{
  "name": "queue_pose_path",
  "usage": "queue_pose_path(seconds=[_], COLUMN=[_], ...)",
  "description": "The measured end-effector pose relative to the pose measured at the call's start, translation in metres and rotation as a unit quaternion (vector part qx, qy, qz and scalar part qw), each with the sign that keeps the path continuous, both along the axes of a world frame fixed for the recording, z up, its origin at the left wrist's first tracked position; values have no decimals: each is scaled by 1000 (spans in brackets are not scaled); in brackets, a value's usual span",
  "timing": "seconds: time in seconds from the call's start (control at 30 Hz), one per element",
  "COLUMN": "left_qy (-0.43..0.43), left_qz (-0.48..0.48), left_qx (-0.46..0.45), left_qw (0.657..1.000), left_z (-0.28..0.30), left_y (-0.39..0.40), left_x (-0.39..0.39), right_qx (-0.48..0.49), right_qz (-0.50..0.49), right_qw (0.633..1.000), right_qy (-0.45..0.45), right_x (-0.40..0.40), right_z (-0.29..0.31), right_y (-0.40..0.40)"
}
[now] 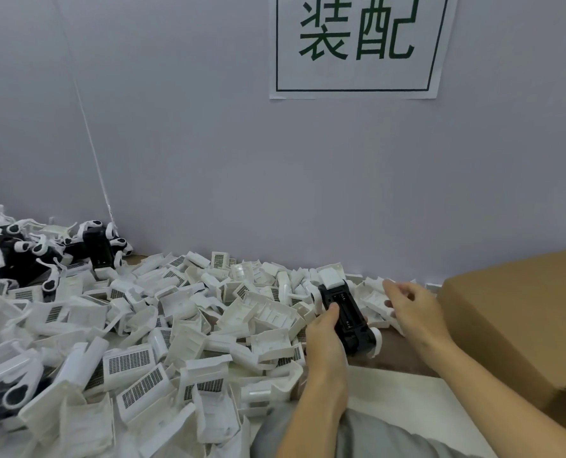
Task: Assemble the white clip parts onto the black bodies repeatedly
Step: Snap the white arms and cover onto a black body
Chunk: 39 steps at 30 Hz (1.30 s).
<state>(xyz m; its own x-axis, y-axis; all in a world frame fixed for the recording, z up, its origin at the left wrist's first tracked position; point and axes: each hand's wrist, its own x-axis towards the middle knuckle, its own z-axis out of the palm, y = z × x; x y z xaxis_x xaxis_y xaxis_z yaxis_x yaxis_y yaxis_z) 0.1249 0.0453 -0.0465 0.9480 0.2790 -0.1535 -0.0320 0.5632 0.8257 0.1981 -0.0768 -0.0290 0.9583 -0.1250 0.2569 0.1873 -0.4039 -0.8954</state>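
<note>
Fingers of the left hand [324, 328] grip the black body [346, 314], hiding its underside; right hand [410, 304] fingers hang loose.

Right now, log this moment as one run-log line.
left hand: grips black body | right hand: over white clip parts, empty | stage: picking next part

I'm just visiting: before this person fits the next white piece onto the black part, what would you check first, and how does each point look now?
1. Black plastic body held firmly: ok, left hand grips it.
2. Right hand free to pick: ok, fingers loosely curled, holding nothing.
3. Loose white plastic clip parts within reach: ok, heap lies beside both hands.
4. White piece at the body's far end fully seated: cannot tell.
5. Pile of finished black-and-white units kept apart: ok, far left.
</note>
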Motion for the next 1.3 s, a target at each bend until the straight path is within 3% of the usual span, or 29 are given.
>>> queue_pose_path(seconds=[0.1, 0.23, 0.3, 0.37, 0.53, 0.63, 0.77, 0.87, 1.0, 1.17, 1.3], left_qy=[1, -5, -8, -13, -36, -61, -68, -55, -51, -40, -59], left_qz=[-1, 6, 16, 29, 0, -41, -48, -47, -50, -79, -60], left_qx=[27, 71, 95, 115, 164, 185, 215, 207, 191, 144, 177], left_qw=[1000, 997, 995, 993, 986, 980, 973, 976, 979, 986, 981], left_z=[0, 4, 5, 6, 6, 7, 6, 4, 1, 4, 6], left_y=[-2, -5, -6, -7, -10, -15, -20, -19, -15, -18, -19], left_x=[-3, -7, -8, -10, -12, -12, -11, -12, -11, -9, -10], right_qx=[90, 135, 89, -19, -197, -204, -97, -77, -34, -85, -68], right_qz=[12, 46, 59, 74, 205, 183, 151, 118, 33, 64, 39], right_qw=[996, 990, 994, 996, 958, 962, 982, 988, 985, 978, 977], right_qy=[-1, -12, -24, -36, 48, 5, -53, -64, -163, -177, -196], right_x=[-15, -35, -44, -50, -54, -51, -48, -47, -48, -55, -57], right_z=[6, 9, 9, 9, 16, 10, -5, -15, -16, -19, -18], right_y=[-12, -20, -23, -30, -46, -39, -28, -22, -16, -4, -2])
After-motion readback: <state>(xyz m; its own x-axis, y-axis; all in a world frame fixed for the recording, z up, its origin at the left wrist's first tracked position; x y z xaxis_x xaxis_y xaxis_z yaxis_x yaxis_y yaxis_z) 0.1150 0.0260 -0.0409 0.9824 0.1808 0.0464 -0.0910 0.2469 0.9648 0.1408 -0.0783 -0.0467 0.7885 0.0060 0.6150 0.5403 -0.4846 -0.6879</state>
